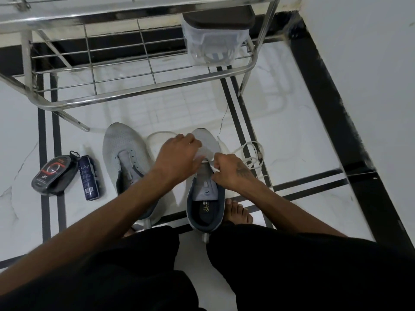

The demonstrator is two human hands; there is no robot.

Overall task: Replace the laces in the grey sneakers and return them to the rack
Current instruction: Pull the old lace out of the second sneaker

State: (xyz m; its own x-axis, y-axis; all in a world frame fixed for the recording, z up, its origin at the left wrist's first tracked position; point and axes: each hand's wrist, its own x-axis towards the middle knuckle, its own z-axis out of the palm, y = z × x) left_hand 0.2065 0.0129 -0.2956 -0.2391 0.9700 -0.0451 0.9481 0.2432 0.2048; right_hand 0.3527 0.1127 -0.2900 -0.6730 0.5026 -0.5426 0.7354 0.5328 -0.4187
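Both grey mesh sneakers sit on the white tiled floor (157, 104) below the shiny metal rack (143, 95). The left sneaker (125, 151) has no lace. The left hand (179, 153) presses the right sneaker (206, 189). The right hand (231, 169) pinches the white lace (251, 158), just starting. Nothing is back on the rack yet.

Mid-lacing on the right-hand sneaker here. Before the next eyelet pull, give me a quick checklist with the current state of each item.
1. Lace end held: ok. The right hand pinches the white lace at the eyelets.
2. Shoe steadied: ok. The left hand rests on the forefoot of the right sneaker.
3. Slack free: ok. The rest of the lace lies loose on the floor beside the shoe.
4. Which eyelet is next: cannot tell, the hands cover them.
5. Left sneaker laced: not ok, no lace shows in it.
6. Rack space for return: ok, bare shelf beside the plastic container.
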